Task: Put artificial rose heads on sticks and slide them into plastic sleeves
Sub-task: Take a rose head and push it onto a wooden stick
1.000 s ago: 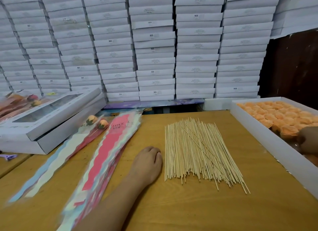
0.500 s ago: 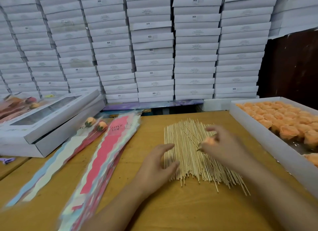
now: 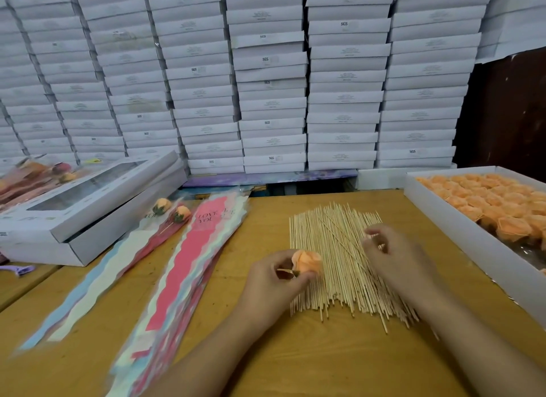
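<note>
My left hand (image 3: 274,281) pinches an orange rose head (image 3: 307,261) at its green base, just over the left edge of the pile of wooden sticks (image 3: 334,281) on the table. My right hand (image 3: 396,257) hovers over the right half of the pile with its fingers curled down toward the sticks. The fingertips are blurred, so I cannot make out whether they hold a stick. One stick (image 3: 339,237) lies slanted across the pile toward that hand. Pink and pastel plastic sleeves (image 3: 204,248) are fanned out to the left.
A white tray (image 3: 461,234) of several orange rose heads stands at the right table edge. Two sleeved roses (image 3: 171,210) lie beside stacked window boxes (image 3: 88,207) at the left. White cartons (image 3: 271,86) are stacked like a wall behind the table. A purple clip (image 3: 17,270) sits far left.
My right hand brought a rose head from the tray to the stick pile. The rose head is now in my left hand, which lifted off the table; my right hand now hovers over the sticks.
</note>
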### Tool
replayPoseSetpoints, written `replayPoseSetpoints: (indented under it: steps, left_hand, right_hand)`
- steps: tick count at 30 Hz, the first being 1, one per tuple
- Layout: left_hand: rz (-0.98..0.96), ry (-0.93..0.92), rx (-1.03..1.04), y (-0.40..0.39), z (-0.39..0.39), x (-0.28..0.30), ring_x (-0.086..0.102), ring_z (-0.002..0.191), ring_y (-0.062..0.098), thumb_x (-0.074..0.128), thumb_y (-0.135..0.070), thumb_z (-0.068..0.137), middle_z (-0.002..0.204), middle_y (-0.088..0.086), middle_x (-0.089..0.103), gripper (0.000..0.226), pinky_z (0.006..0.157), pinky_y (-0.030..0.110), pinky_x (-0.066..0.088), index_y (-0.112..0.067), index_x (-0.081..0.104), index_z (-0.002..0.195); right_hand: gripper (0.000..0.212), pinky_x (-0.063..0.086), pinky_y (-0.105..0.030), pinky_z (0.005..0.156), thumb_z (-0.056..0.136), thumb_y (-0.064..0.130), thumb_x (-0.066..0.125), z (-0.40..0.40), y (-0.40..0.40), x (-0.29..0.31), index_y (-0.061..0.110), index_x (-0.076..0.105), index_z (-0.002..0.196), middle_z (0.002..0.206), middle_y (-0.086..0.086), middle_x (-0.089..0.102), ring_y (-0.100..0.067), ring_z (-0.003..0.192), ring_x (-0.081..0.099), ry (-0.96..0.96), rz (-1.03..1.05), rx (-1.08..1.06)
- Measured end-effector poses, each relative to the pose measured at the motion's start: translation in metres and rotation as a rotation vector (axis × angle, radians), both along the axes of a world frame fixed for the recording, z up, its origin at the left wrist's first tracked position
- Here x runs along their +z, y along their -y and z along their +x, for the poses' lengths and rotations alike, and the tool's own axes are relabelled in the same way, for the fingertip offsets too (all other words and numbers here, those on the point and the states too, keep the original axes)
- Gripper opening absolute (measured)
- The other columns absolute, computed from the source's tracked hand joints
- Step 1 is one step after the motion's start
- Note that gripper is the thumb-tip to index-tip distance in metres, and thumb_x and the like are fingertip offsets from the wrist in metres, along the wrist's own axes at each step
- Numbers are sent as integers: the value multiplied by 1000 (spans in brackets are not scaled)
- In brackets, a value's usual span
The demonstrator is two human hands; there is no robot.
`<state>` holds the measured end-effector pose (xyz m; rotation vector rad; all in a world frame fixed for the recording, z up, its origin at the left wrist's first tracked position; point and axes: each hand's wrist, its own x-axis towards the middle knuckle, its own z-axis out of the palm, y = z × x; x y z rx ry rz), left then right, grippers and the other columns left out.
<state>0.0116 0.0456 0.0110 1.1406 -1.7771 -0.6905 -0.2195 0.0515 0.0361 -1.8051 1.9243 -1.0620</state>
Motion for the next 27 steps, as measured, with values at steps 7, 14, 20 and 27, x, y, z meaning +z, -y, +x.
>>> replayPoseSetpoints:
  steps: [7, 14, 20, 27]
  left_hand:
    - [148, -185, 113, 8, 7, 4, 61, 71, -2, 81, -23, 84, 76, -18, 70, 16, 66, 12, 47, -29, 76, 98]
    - [305, -407, 147, 8, 10, 10, 67, 71, 4, 76, -24, 88, 76, -9, 74, 12, 63, 16, 53, -22, 75, 100]
    - [491, -680, 71, 10, 15, 14, 75, 84, 17, 74, -22, 87, 96, 3, 78, 25, 66, 23, 59, -17, 71, 111]
    - [622, -937, -12, 21, 25, 12, 75, 87, 20, 79, -22, 74, 103, 13, 76, 44, 62, 22, 60, -5, 70, 113]
  right_hand:
    - [37, 28, -27, 50, 93, 32, 62, -30, 15, -23, 13, 56, 63, 53, -1, 43, -20, 47, 43, -233, 209, -218]
    - [49, 17, -29, 53, 90, 21, 63, -40, 11, -12, 18, 33, 51, 45, 2, 29, -20, 45, 30, -39, 161, -255]
    - [42, 25, -25, 47, 93, 30, 63, -35, 3, -9, 8, 60, 58, 40, -1, 45, -15, 40, 37, 28, 20, -202]
    - [13, 46, -23, 55, 93, 19, 63, -20, -4, -4, 27, 72, 87, 74, 8, 72, -5, 65, 66, 147, -53, 33]
